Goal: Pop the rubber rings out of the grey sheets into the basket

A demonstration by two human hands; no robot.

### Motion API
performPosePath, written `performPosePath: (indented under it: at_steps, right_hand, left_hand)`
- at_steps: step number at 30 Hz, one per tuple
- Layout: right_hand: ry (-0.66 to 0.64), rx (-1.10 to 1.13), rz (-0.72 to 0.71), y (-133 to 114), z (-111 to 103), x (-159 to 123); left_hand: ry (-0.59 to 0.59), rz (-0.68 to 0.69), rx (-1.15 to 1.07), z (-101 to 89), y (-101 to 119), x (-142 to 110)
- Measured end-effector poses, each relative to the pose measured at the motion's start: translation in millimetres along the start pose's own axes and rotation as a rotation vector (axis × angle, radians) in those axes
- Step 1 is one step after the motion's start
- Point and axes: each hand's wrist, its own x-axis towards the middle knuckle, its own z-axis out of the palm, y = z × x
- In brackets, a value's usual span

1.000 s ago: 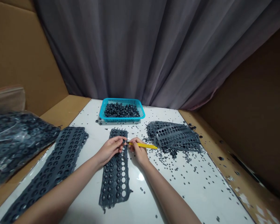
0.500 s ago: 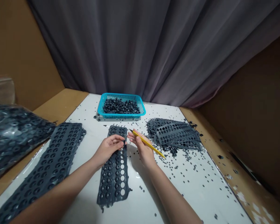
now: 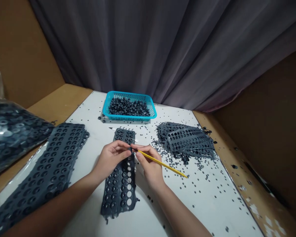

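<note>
Left grip (image 3: 110, 158) pinching a small dark piece (image 3: 130, 149), right grip (image 3: 151, 165) holding a yellow tool (image 3: 168, 167); a loosened pinch could let the tool slip into the left grip.

The person's left hand (image 3: 110, 161) and right hand (image 3: 153, 171) are both bare, with slim, softly rounded fingers (image 3: 119, 144) and smooth backs that run into narrow wrists (image 3: 95, 176). The left forearm (image 3: 64, 207) and right forearm (image 3: 176, 210) are uncovered too along all the length that shows, slender and smooth in outline, widening gradually away from the hands until the lower edge of the view cuts them off. The fingernails are too small to make out clearly
</note>
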Motion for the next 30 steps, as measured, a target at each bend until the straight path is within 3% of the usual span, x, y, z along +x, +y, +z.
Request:
performPosePath:
  at_steps: [10, 20, 25, 30]
  right_hand:
    - [0.032, -0.09, -0.049, 5, 0, -4]
    - [0.04, -0.337, -0.235, 11, -1, -7]
    - [0.069, -0.406, -0.191, 16, -3, -1]
    - [0.101, -0.3, -0.136, 15, -6, 2]
  left_hand:
    - [-0.007, 0.001, -0.004, 0.6, -1, 0]
    - [0.013, 0.03, 0.071, 1.7, -2, 1]
    - [0.006, 0.012, 0.089, 0.1, -7, 2]
    - [-0.019, -0.05, -0.013, 0.5, -9, 4]
